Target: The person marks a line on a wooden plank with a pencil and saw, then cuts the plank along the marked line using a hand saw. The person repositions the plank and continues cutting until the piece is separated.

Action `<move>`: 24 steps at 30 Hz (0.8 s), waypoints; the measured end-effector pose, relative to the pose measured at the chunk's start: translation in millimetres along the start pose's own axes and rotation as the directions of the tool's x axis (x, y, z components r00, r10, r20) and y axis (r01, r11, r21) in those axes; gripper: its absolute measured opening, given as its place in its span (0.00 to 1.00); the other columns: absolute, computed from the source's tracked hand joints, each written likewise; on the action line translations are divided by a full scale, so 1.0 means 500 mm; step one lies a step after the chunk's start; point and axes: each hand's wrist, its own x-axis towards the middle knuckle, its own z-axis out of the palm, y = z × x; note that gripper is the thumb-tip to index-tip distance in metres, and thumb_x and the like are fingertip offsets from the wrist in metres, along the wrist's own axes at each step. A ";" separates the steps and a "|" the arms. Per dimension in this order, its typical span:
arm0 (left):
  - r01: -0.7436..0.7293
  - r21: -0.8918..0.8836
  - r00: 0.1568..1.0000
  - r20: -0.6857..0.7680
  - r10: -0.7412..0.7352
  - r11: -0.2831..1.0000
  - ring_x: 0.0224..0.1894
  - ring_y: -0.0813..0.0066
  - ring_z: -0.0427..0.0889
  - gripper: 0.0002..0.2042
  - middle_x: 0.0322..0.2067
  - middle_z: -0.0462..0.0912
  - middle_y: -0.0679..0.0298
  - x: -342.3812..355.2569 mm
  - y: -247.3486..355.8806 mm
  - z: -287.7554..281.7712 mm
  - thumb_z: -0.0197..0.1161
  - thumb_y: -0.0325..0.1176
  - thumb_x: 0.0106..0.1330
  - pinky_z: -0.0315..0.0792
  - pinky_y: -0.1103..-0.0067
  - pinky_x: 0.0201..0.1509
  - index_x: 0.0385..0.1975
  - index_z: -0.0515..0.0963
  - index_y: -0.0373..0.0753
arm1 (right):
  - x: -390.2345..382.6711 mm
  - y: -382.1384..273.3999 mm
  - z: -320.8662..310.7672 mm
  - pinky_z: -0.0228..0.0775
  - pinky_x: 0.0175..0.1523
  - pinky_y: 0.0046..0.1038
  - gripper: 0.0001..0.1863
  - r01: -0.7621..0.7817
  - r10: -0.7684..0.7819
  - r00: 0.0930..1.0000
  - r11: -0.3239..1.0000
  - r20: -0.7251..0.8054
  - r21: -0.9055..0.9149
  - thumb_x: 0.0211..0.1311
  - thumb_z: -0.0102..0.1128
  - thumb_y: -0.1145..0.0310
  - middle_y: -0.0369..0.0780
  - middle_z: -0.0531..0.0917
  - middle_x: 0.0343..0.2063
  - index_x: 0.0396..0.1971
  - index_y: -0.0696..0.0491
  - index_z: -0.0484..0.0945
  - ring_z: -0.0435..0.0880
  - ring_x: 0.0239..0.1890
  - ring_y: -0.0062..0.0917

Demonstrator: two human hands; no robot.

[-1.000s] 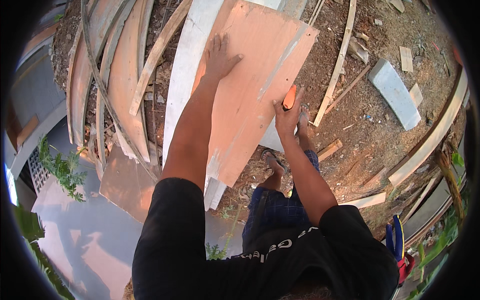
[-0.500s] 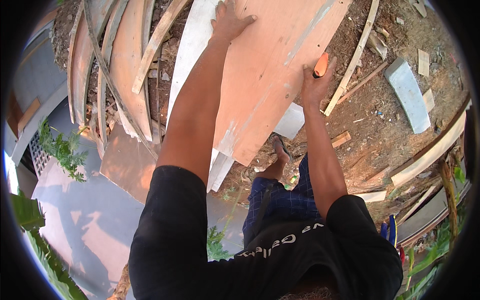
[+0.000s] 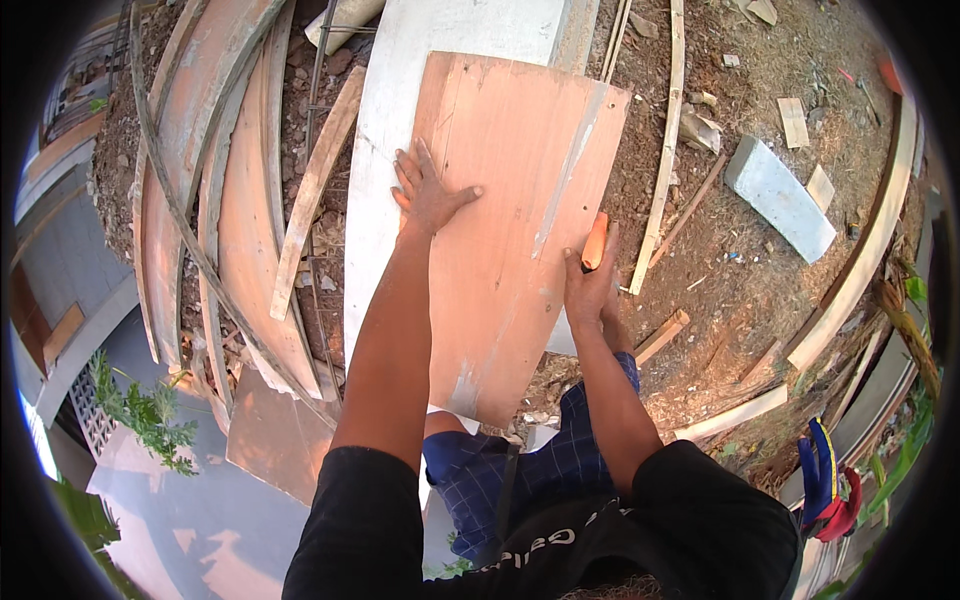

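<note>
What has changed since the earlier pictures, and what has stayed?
The left leg has moved leftward, to the near end of the wooden panel. Nothing was gripped or let go: the left hand stays on the panel, the right hand still grips the orange handle.

Since half a second ago, the wooden board [image 3: 500, 260] has slid from 12 o'clock toward 6, perhaps partly through head movement, baring its whole far edge. The left hand [image 3: 432, 205] has shifted from 12 toward 11, the right hand [image 3: 588, 292] toward 2:30. The left knee [image 3: 442, 424] has swung toward 10; the sandals have vanished.
</note>
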 end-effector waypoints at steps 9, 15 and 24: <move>0.025 0.020 0.999 0.044 -0.026 0.999 0.79 0.42 0.16 0.76 0.77 0.19 0.37 0.004 0.005 -0.008 0.78 0.68 0.43 0.23 0.38 0.74 0.78 0.21 0.46 | -0.002 -0.027 0.015 0.63 0.73 0.35 0.44 -0.046 0.046 0.996 0.999 -0.070 0.013 0.61 0.66 0.77 0.47 0.68 0.72 0.76 0.53 0.56 0.68 0.73 0.39; 0.044 0.027 0.997 0.057 -0.045 0.999 0.80 0.42 0.17 0.76 0.77 0.20 0.40 -0.006 0.021 -0.012 0.77 0.69 0.43 0.23 0.39 0.75 0.78 0.21 0.48 | -0.011 -0.041 0.013 0.62 0.74 0.35 0.42 -0.050 0.060 0.994 0.993 -0.089 0.109 0.62 0.62 0.81 0.48 0.67 0.72 0.75 0.53 0.57 0.67 0.74 0.39; -0.023 -0.013 1.000 -0.006 0.023 1.000 0.80 0.44 0.18 0.74 0.78 0.22 0.40 -0.014 0.003 0.002 0.77 0.69 0.44 0.21 0.42 0.76 0.79 0.23 0.48 | -0.023 -0.003 0.013 0.61 0.74 0.36 0.41 -0.002 0.016 0.991 0.995 -0.134 0.103 0.60 0.62 0.81 0.49 0.71 0.70 0.74 0.54 0.59 0.69 0.73 0.39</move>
